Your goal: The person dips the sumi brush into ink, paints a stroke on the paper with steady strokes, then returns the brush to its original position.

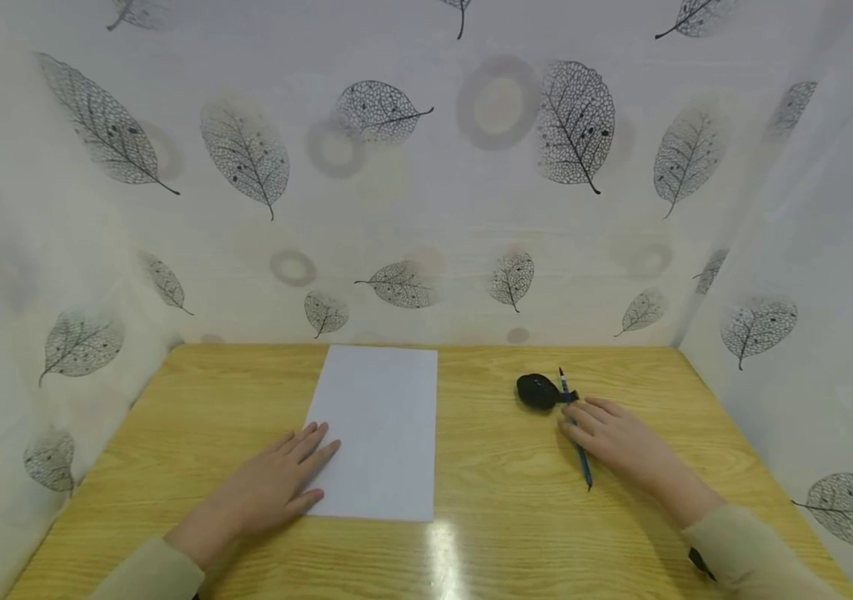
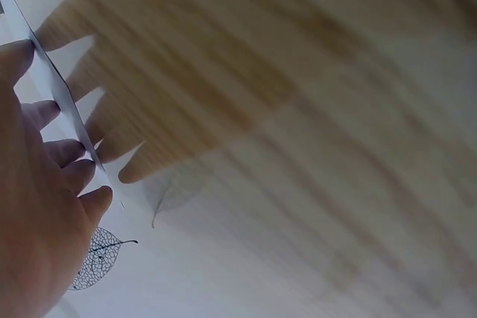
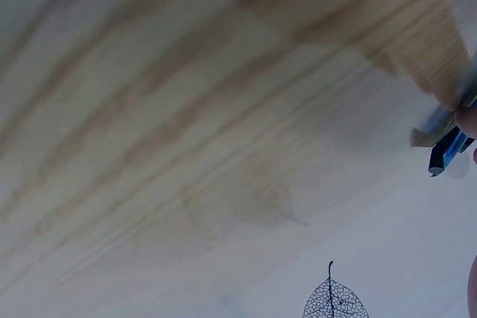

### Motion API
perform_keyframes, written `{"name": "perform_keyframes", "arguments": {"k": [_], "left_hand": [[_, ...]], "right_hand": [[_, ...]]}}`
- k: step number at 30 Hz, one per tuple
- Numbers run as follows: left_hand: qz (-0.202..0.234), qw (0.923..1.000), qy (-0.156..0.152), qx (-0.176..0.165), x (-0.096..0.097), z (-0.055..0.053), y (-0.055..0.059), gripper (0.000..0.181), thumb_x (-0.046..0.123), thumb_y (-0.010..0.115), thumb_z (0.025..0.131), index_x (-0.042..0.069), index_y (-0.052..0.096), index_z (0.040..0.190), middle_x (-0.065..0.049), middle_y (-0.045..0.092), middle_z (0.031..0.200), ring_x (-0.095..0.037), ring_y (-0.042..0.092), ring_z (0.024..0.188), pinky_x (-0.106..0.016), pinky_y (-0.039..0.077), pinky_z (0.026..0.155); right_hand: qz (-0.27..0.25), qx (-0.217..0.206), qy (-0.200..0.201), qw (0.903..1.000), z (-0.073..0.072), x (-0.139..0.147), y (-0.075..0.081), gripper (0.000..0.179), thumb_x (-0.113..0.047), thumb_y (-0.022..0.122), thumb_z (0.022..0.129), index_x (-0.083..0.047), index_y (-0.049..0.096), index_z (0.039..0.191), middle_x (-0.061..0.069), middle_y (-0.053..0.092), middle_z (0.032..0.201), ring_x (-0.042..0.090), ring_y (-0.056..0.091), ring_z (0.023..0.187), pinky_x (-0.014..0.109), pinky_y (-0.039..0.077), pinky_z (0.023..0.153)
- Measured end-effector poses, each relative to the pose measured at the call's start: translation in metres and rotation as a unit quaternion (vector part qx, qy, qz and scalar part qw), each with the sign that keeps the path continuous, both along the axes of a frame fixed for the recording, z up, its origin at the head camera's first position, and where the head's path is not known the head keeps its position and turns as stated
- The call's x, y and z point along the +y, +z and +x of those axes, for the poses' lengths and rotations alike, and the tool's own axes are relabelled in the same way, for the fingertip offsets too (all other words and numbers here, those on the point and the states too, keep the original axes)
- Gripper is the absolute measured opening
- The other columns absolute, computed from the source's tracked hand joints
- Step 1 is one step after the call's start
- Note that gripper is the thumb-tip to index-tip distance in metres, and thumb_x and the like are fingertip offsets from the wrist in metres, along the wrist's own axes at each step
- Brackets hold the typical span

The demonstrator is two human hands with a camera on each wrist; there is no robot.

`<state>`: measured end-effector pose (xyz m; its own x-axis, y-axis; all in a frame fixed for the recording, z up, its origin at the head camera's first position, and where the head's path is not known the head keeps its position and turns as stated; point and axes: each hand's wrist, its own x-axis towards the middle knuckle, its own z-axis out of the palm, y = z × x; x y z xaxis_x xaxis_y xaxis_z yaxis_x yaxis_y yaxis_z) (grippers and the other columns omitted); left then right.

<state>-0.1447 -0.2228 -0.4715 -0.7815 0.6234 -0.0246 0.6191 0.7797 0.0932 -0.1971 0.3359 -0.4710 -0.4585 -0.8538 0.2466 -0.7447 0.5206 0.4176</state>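
A white sheet of paper [image 1: 377, 433] lies on the table. My left hand [image 1: 268, 479], fingers spread, rests at its left edge, fingertips over the paper. In the left wrist view the left hand [image 2: 37, 191] touches the thin edge of the sheet. To the right, a slim blue pen [image 1: 583, 467] with dark ends lies slantwise beneath the fingers of my right hand [image 1: 614, 433]. Those fingers reach across its middle, hiding that part. In the right wrist view a fingertip [image 3: 466, 120] touches the pen [image 3: 443, 156] at the frame's edge; most of this hand falls outside.
A black oval bulb with a short neck [image 1: 538, 392] lies left of the pen, its neck meeting the barrel. The wood-grain table [image 1: 494, 467] is glossy, with a bright glare near its front. Leaf-patterned cloth walls [image 1: 456, 208] enclose the back and both sides.
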Motion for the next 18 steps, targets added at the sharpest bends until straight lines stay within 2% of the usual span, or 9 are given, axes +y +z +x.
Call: {"name": "perform_keyframes", "arguments": {"k": [4,9,18], "left_hand": [[-0.003,1.0000,0.002,-0.008,0.002,0.000,-0.002,0.067,0.044,0.056,0.108,0.008,0.042,0.163,-0.024,0.036,0.170,-0.043,0.040,0.155,-0.058,0.036,0.127],[-0.003,0.9999,-0.002,-0.010,0.007,0.001,0.001,0.067,0.043,0.056,0.108,0.007,0.042,0.163,-0.025,0.036,0.169,-0.043,0.039,0.156,-0.058,0.036,0.127],[-0.002,0.9997,-0.002,-0.025,0.016,0.002,0.000,0.069,0.046,0.055,0.108,0.010,0.039,0.165,-0.023,0.033,0.172,-0.043,0.036,0.158,-0.057,0.035,0.128]], "right_hand": [[-0.002,-0.002,0.003,1.0000,-0.002,0.000,-0.004,0.054,0.004,0.077,0.075,-0.005,0.071,0.128,0.015,0.072,0.131,0.031,0.070,0.119,0.051,0.056,0.105],[-0.006,-0.007,0.001,1.0000,-0.003,-0.003,-0.003,0.052,0.003,0.075,0.076,-0.005,0.070,0.127,0.014,0.073,0.131,0.031,0.069,0.119,0.049,0.056,0.104],[0.011,0.008,0.002,0.9999,-0.007,-0.010,-0.001,0.047,0.002,0.084,0.075,-0.006,0.074,0.120,0.012,0.074,0.124,0.028,0.071,0.114,0.046,0.059,0.100]]}}
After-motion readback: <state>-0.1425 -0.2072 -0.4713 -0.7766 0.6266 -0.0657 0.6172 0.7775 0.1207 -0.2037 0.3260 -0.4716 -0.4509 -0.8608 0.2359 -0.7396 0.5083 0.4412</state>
